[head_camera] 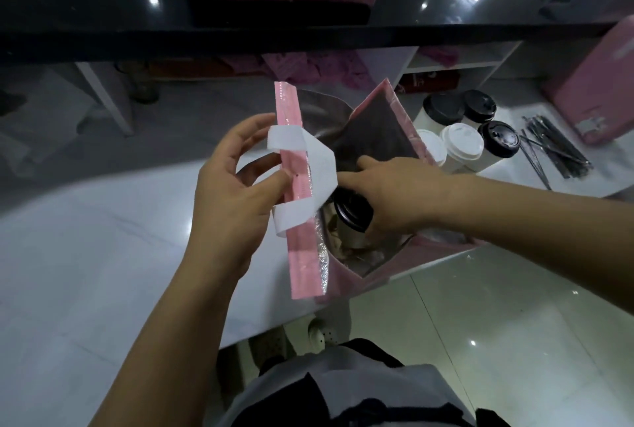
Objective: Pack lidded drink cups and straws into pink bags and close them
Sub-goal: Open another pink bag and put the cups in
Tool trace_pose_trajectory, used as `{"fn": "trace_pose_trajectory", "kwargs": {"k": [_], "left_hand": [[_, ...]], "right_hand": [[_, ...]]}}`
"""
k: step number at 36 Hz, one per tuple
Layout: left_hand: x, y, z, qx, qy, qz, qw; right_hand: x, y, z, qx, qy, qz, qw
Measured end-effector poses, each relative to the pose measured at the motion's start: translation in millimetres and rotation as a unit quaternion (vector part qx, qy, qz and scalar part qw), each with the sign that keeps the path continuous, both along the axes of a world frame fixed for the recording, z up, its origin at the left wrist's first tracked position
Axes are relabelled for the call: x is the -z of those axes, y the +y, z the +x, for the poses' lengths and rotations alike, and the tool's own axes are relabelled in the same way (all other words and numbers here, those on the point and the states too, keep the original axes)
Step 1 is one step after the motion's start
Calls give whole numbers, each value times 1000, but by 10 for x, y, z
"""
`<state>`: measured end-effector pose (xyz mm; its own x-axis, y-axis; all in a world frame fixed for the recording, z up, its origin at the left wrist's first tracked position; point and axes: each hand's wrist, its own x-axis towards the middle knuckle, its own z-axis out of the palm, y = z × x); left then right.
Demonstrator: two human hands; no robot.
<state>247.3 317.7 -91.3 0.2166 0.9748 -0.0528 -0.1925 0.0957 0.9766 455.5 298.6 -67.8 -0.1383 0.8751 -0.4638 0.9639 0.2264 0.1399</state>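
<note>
- The person's grey-and-black clothing (343, 389) fills the bottom edge, nearest the camera
- A white table (85, 238) spreads across the left
- The left hand (236, 169) pinches the left rim of the open pink bag (303, 255), thumb in front, fingers behind, beside its white handle (319, 166)
- The bag stands at the table's near edge
- The right hand (387, 193) reaches into the bag's mouth and grasps a black-lidded cup (353, 214) inside it, index finger stretched out
- Five more lidded cups (461, 143), three black-topped and two white-topped, stand bunched just right of the bag
- Black straws (555, 152) lie in a loose heap near them
- Another pink bag (600, 94) lies at the far right
</note>
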Motion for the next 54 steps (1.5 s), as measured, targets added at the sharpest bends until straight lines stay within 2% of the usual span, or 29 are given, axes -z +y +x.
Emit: {"fn": "trace_pose_trajectory", "kwargs": {"k": [7,16,26,54], "left_hand": [[-17,-27,-48,-12,-1,4,1000],[-21,-63,-115,-10,5,2,1000],[-3,-105,-117,-22,16,8,1000],[-70,-303,6,-40,31,44,998]], "right_hand": [[318,-23,92,17,24,-49,998],[271,-64,252,29,138,-44,989],[290,-231,258,-3,196,-27,980],[546,-283,230,-25,162,-30,986]]}}
